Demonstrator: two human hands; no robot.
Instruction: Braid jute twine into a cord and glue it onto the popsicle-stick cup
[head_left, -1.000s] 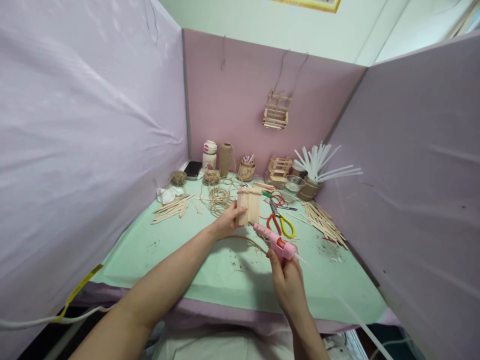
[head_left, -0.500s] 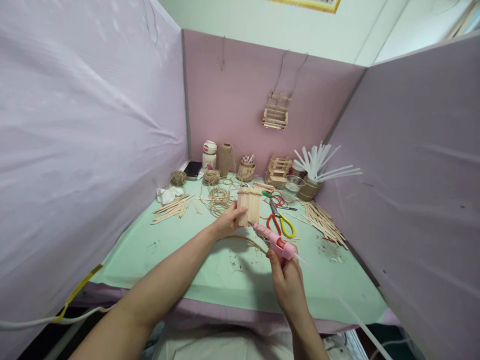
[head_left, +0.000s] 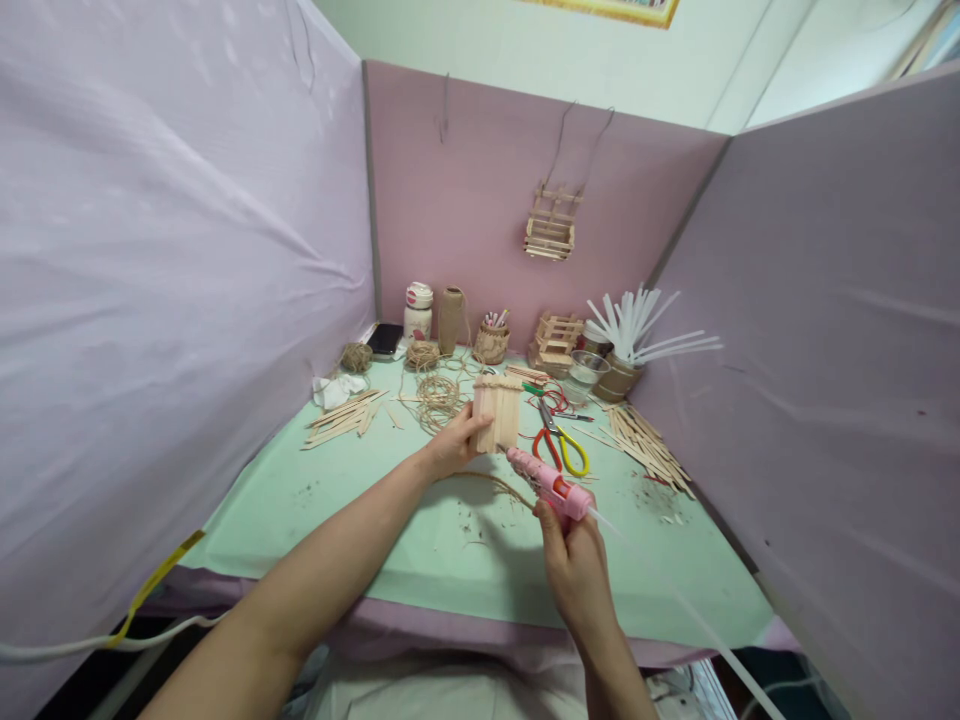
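Note:
My left hand (head_left: 452,447) grips a flat panel of glued popsicle sticks (head_left: 497,411) and holds it upright above the green table mat (head_left: 352,500). My right hand (head_left: 574,570) is closed round a pink hot glue gun (head_left: 550,483). The gun's nozzle points up and left at the lower right corner of the panel. A clear glue stick pokes out of the gun's back end.
Scissors (head_left: 559,442) lie just beyond the gun. Loose stick piles lie at left (head_left: 346,417) and right (head_left: 646,443). Twine coils (head_left: 437,393), jars, a stick crate (head_left: 556,341) and a pot of white glue sticks (head_left: 628,345) line the back. Pink partitions wall three sides.

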